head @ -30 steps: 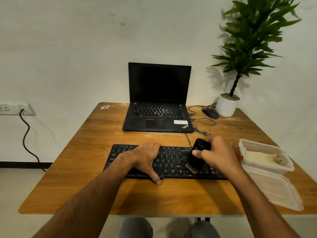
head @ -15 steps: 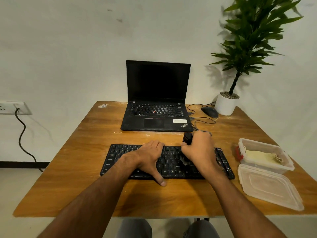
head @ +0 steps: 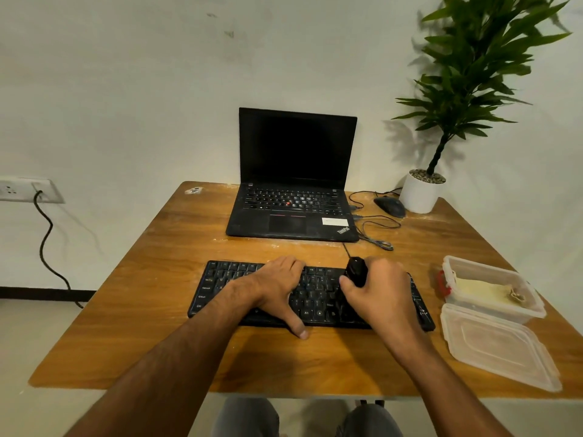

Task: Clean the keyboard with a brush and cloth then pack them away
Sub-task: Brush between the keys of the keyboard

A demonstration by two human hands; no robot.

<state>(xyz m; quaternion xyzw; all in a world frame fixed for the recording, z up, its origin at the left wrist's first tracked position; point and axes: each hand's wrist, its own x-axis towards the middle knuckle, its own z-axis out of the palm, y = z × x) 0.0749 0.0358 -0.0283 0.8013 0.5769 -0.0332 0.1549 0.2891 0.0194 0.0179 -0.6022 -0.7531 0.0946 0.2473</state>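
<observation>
On the counter [head: 157, 279] before us lies the black keyboard [head: 318, 298]; our left hand [head: 277, 288] presses flat on its keys, steadying it, while our right hand [head: 381, 294] grips the black brush [head: 356, 271] by its stubby, rigid handle. We judge it light, its bristles soft. Those bristles are hidden under our fingers, and the cloth [head: 482, 290] sits folded in the plastic tub [head: 533, 305].

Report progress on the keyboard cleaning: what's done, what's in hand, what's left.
Done: the box is open, its lid lying nearer the person.
In hand: the right hand grips the black brush on the keyboard; the left hand rests flat on the keys.
Left: the cloth lies in the box, so wiping is apparently not started; then packing both away.
</observation>
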